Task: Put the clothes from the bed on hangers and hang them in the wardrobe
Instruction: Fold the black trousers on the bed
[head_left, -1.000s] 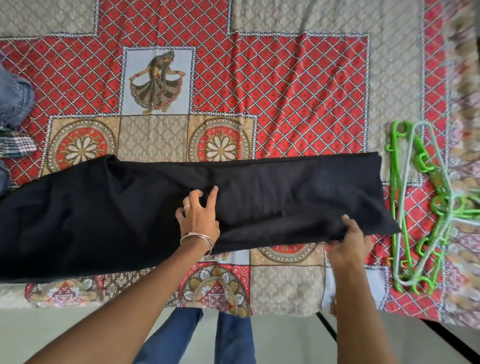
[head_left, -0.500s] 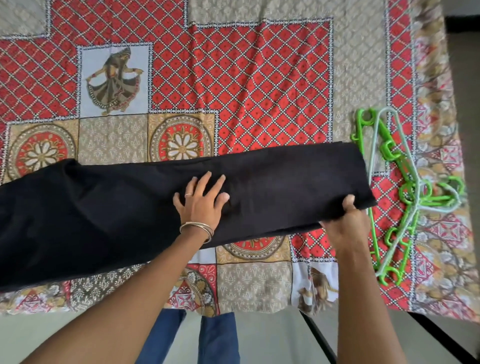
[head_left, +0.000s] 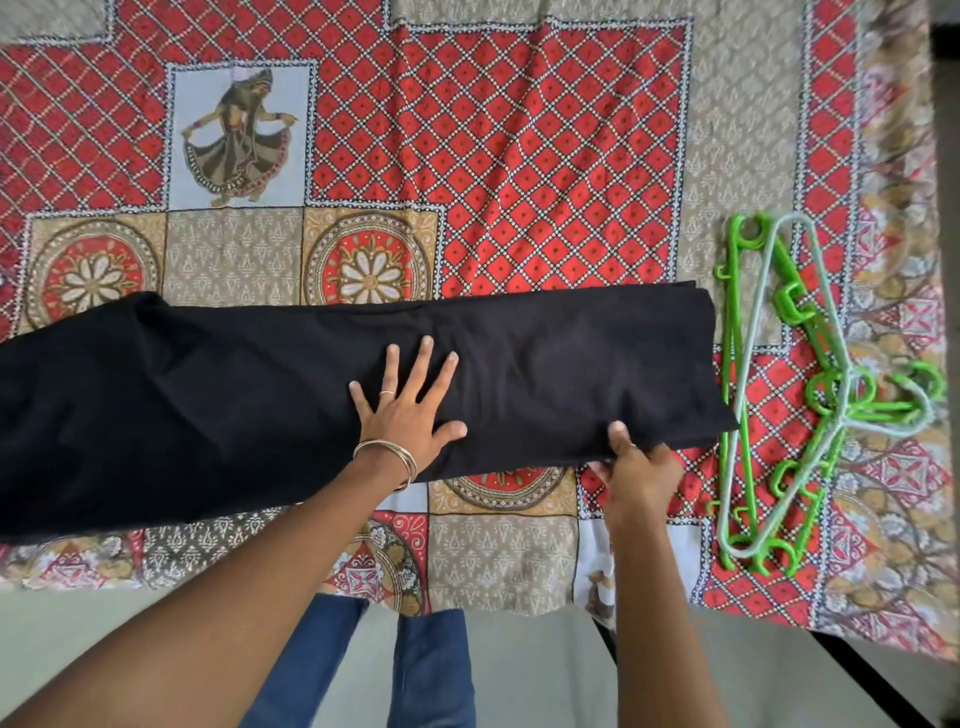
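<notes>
Green plastic hangers (head_left: 779, 395) lie beside the folded black cloth (head_left: 260, 405); the left hand (head_left: 405, 410) presses flat, the right hand (head_left: 641, 467) pinches its edge.

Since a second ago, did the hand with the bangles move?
Yes. The left hand has spread its fingers flat on the black garment and shifted toward that cloth's hanger-side end; earlier its fingers were bent.

soft even daylight, sharp centre, right edge blurred and warped.
</notes>
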